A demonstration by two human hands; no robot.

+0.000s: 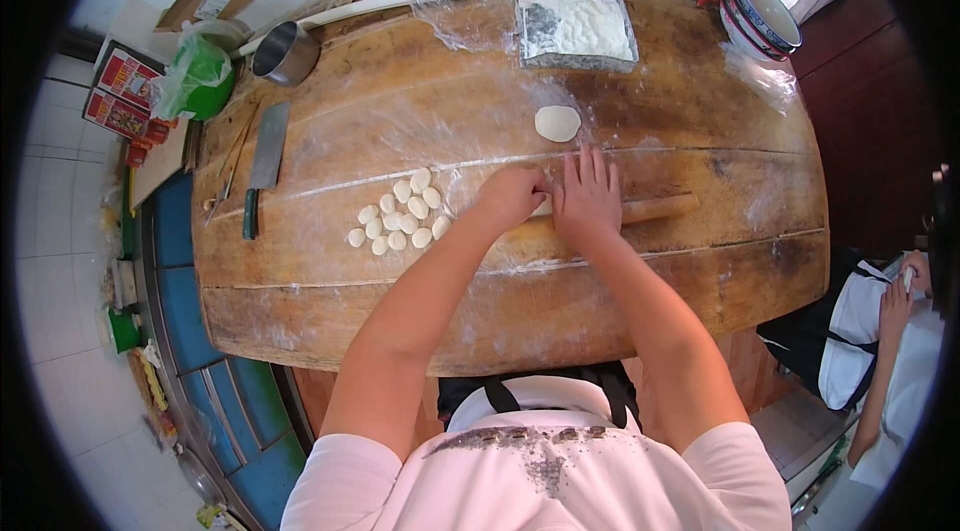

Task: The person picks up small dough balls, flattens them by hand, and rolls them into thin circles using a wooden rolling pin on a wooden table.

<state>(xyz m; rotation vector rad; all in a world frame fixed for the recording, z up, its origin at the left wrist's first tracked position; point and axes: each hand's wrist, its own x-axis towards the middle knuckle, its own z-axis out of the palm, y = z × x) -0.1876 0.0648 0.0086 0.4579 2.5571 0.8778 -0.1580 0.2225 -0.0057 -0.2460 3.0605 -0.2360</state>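
Observation:
Fingers curled, my left hand (pixel 513 196) pinches the edge of a piece of dough (pixel 543 208), which is mostly hidden between my hands. My right hand (pixel 588 195) lies palm down across a wooden rolling pin (pixel 660 208), its fingers stretched out straight rather than wrapped around it. The pin's bare end points right. Just beyond my right fingertips a flat round dough wrapper (pixel 557 123) rests on the floured wooden table (pixel 712 261). Left of my left hand, several small flattened dough pieces (pixel 409 222) sit in a loose cluster.
A cleaver (pixel 270 148) and thin sticks (pixel 238 144) lie at left, near a metal pot (pixel 286 54) and a green container (pixel 206 84). Farther back are a tray of flour (pixel 577 28), plastic film (pixel 465 13) and stacked bowls (pixel 761 20). Another person's hands (pixel 898 306) show at right.

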